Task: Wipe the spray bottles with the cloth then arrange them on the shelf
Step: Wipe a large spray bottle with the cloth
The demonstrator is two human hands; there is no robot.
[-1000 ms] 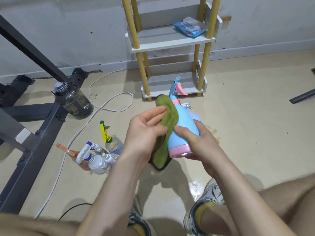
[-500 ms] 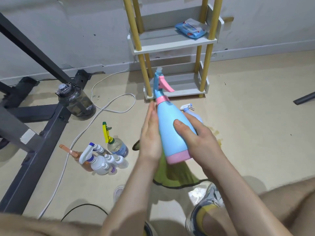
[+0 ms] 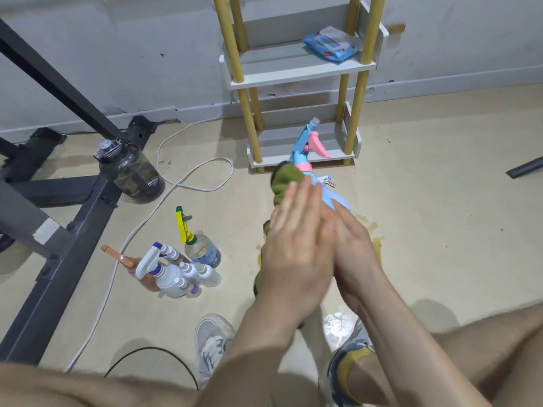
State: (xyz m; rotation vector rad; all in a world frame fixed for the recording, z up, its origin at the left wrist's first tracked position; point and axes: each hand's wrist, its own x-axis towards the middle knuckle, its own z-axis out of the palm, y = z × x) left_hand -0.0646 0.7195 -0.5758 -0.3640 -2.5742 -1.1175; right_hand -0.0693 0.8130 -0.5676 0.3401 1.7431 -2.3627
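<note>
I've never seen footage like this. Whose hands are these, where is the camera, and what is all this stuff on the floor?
There is no machine here: a person wears one wide-angle camera on the head, looking forward and down, so you see their own arms, knees and shoes. The left hand presses a green cloth flat against a blue and pink spray bottle, which the right hand holds from the other side. The hands hide most of the bottle's body, and they look blurred.

On the floor to the left stands a cluster of spray bottles, near a dark water jug and a white cable. Against the wall is a small shelf with yellow posts; a blue packet lies on its upper tier, and no bottles stand on it yet.
</note>
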